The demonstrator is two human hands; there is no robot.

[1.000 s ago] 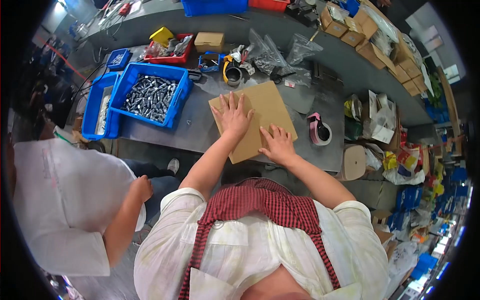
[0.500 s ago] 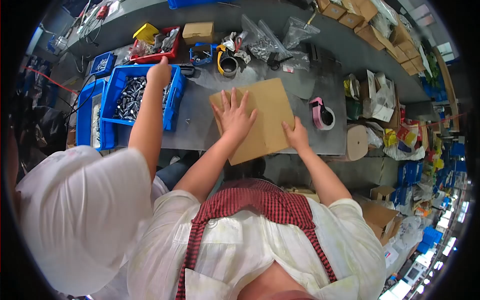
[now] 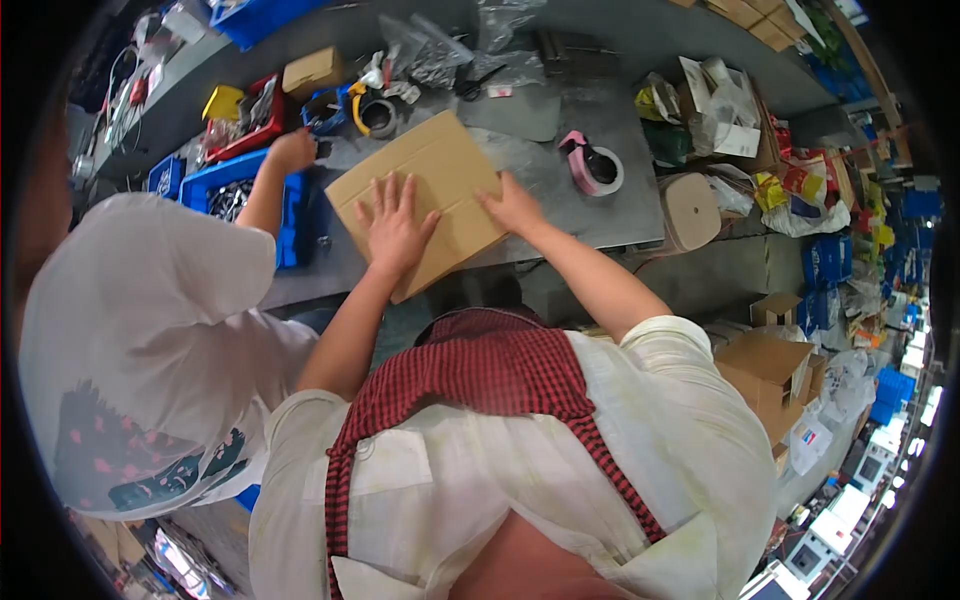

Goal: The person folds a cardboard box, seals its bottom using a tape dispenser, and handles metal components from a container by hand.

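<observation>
A flat brown cardboard box [image 3: 450,160] lies at a slant over the front part of the metal table, its near corner reaching past the edge. My left hand [image 3: 396,232] rests palm down on its top, fingers spread. At the box's right side my right hand [image 3: 514,204] grips the edge, thumb on top; its other fingers are partly hidden. Just beyond the box stands a tape dispenser with a yellow part [image 3: 375,117]. A pink tape dispenser [image 3: 590,165] with a roll in it lies to the right of my right hand.
On my left, a co-worker's hand [image 3: 292,150] is over a blue bin [image 3: 290,225] of metal parts. Behind are a red bin [image 3: 262,138], a small carton [image 3: 312,70] and plastic bags [image 3: 430,55]. A round-cornered stool [image 3: 690,212] stands by the table's right end.
The view has swung, shifting the table leftward in the picture. The cardboard box is turned to a different slant, with both my hands still on it. The co-worker's arm is bent more.
</observation>
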